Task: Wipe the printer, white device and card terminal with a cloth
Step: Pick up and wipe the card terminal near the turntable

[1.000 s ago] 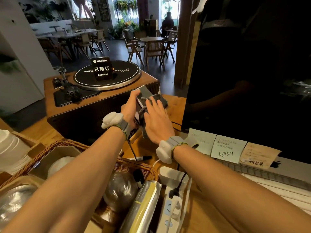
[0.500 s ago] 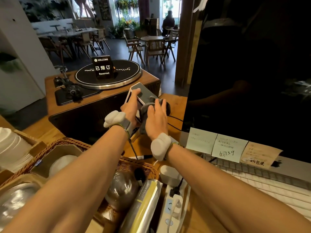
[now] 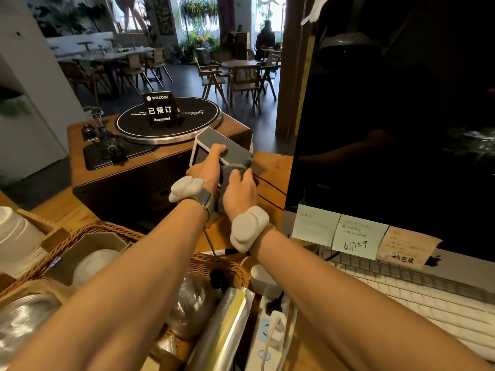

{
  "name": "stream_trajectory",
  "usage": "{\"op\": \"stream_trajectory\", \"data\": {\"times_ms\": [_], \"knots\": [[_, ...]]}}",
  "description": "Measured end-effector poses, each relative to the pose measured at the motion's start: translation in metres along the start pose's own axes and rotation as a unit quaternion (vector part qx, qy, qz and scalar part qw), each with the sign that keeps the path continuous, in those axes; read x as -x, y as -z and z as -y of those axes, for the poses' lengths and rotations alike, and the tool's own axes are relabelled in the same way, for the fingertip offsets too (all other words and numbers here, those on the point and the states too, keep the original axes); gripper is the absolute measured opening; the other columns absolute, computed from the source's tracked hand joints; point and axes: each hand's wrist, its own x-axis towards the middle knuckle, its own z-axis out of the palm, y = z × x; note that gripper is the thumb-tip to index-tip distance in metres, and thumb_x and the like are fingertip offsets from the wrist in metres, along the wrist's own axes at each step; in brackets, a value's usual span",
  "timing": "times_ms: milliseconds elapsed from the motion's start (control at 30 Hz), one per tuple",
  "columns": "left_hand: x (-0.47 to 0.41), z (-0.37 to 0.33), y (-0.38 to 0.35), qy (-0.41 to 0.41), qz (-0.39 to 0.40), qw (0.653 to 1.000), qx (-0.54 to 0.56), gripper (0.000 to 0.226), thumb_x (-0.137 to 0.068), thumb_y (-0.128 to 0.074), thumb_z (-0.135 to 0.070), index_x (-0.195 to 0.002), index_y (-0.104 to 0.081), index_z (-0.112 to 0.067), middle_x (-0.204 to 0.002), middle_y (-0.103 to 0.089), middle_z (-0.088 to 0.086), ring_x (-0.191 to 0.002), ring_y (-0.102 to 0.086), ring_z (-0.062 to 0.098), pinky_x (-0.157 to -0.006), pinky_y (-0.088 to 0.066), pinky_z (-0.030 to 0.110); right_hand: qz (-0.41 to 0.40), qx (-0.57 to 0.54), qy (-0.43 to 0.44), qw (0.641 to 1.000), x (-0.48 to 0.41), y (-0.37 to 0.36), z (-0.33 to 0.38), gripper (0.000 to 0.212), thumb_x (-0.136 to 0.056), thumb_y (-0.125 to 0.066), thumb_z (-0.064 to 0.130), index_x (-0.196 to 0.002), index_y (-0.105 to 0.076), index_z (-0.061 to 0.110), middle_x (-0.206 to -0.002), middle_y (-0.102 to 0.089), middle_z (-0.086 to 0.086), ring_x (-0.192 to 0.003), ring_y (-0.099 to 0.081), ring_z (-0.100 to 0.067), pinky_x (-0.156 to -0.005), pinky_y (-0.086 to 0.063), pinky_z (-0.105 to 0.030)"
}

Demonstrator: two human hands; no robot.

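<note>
The white device (image 3: pixel 214 152), a small white-framed box with a grey top face, sits tilted near the middle of the wooden counter (image 3: pixel 276 167), just right of the turntable (image 3: pixel 150 145). The left hand (image 3: pixel 207 170) is closed around the device's near left corner, thumb laid across its grey top. The right hand (image 3: pixel 239 192) is just beside it, fingers curled and pressing a grey cloth (image 3: pixel 237 167) against the device's near right side; that grip is closed on the cloth. A black "Reserved" sign (image 3: pixel 160 109) stands on the turntable platter. To the right rises a dark monitor (image 3: pixel 401 116) with three sticky notes (image 3: pixel 357 238) along its lower edge and a white keyboard (image 3: pixel 415 303) below. A wicker basket (image 3: pixel 107 231) lies near left, a power strip (image 3: pixel 270 328) beside it.
</note>
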Motion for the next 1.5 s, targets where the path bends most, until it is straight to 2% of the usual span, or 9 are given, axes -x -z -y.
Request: {"op": "stream_trajectory", "data": {"times_ms": [167,333,433,667,867,1067,1200,1300,1500], "knots": [[0.003,-0.005,0.004,-0.009,0.037,0.999,-0.032,0.113,-0.045,-0.075,-0.054,-0.14,-0.036,-0.006,-0.121,-0.059,0.012,-0.102,-0.063,0.03,-0.068,-0.055,0.036,-0.026,-0.128,-0.125,0.984,-0.015,0.007,0.006,0.047,-0.101,-0.033,0.032,-0.125,-0.053,-0.003,-0.129,-0.056,-0.022,-0.116,-0.053,-0.037,-0.098,-0.041,-0.04],[0.004,-0.002,0.004,-0.014,0.1,0.995,-0.028,0.061,-0.062,-0.071,-0.049,-0.11,-0.062,-0.013,-0.101,-0.069,0.009,-0.092,-0.065,0.028,-0.053,-0.051,0.028,-0.04,-0.201,-0.151,0.967,-0.018,0.012,0.005,0.045,-0.103,-0.032,0.023,-0.137,-0.04,-0.005,-0.138,-0.048,-0.022,-0.126,-0.046,-0.037,-0.102,-0.035,-0.039],[0.003,-0.01,0.003,0.002,0.045,0.997,-0.063,0.099,-0.05,-0.075,-0.052,-0.133,-0.047,-0.005,-0.117,-0.064,0.015,-0.105,-0.062,0.033,-0.08,-0.055,0.039,-0.033,-0.2,-0.161,0.966,-0.024,0.008,0.009,0.052,-0.102,-0.033,0.035,-0.136,-0.043,-0.003,-0.138,-0.049,-0.018,-0.126,-0.047,-0.036,-0.108,-0.036,-0.04],[0.004,-0.008,-0.005,-0.032,0.019,0.995,-0.092,0.104,-0.059,-0.077,-0.048,-0.142,-0.031,-0.006,-0.124,-0.058,0.016,-0.106,-0.061,0.034,-0.081,-0.055,0.04,-0.013,-0.161,-0.161,0.974,-0.021,0.017,0.016,0.046,-0.101,-0.039,0.029,-0.131,-0.045,-0.005,-0.136,-0.051,-0.019,-0.124,-0.049,-0.036,-0.105,-0.04,-0.04],[-0.009,-0.013,0.006,-0.054,-0.02,0.981,-0.183,0.118,-0.057,-0.075,-0.052,-0.149,-0.017,-0.007,-0.135,-0.048,0.015,-0.119,-0.05,0.037,-0.097,-0.046,0.046,-0.069,0.029,0.085,0.994,-0.018,0.027,0.008,0.032,-0.096,-0.041,0.013,-0.064,-0.045,0.016,-0.064,-0.046,-0.001,-0.06,-0.043,-0.016,-0.055,-0.036,-0.027],[0.003,-0.008,0.01,-0.068,0.198,0.963,-0.167,0.057,-0.052,-0.071,-0.046,-0.098,-0.054,-0.017,-0.095,-0.063,0.008,-0.086,-0.062,0.026,-0.076,-0.051,0.039,-0.032,0.061,0.11,0.992,-0.034,0.034,0.017,0.03,-0.098,-0.035,0.035,-0.105,-0.061,0.021,-0.086,-0.055,0.002,-0.082,-0.05,-0.022,-0.073,-0.035,-0.03],[0.005,-0.007,0.018,-0.029,0.286,0.944,-0.16,0.061,-0.062,-0.063,-0.035,-0.118,-0.056,-0.011,-0.099,-0.061,0.014,-0.087,-0.06,0.03,-0.078,-0.048,0.037,0.013,0.019,0.012,1.0,-0.04,0.039,0.019,0.046,-0.1,-0.031,0.04,-0.122,-0.059,0.011,-0.106,-0.058,-0.008,-0.104,-0.054,-0.028,-0.089,-0.039,-0.032],[0.002,-0.009,0.021,-0.03,0.287,0.949,-0.128,0.032,-0.077,-0.057,-0.033,-0.101,-0.06,-0.012,-0.087,-0.064,0.009,-0.072,-0.061,0.023,-0.065,-0.049,0.029,0.027,0.02,-0.05,0.998,-0.04,0.037,0.017,0.047,-0.103,-0.03,0.031,-0.129,-0.05,-0.002,-0.13,-0.053,-0.019,-0.121,-0.048,-0.035,-0.095,-0.036,-0.033],[0.003,-0.008,0.026,-0.023,0.308,0.94,-0.148,0.017,-0.089,-0.048,-0.027,-0.093,-0.061,-0.017,-0.081,-0.067,0.008,-0.07,-0.063,0.022,-0.068,-0.049,0.03,0.015,-0.055,-0.011,0.998,-0.039,0.031,0.027,0.039,-0.099,-0.036,0.042,-0.106,-0.062,0.014,-0.099,-0.06,-0.006,-0.106,-0.058,-0.03,-0.096,-0.045,-0.035]]}}
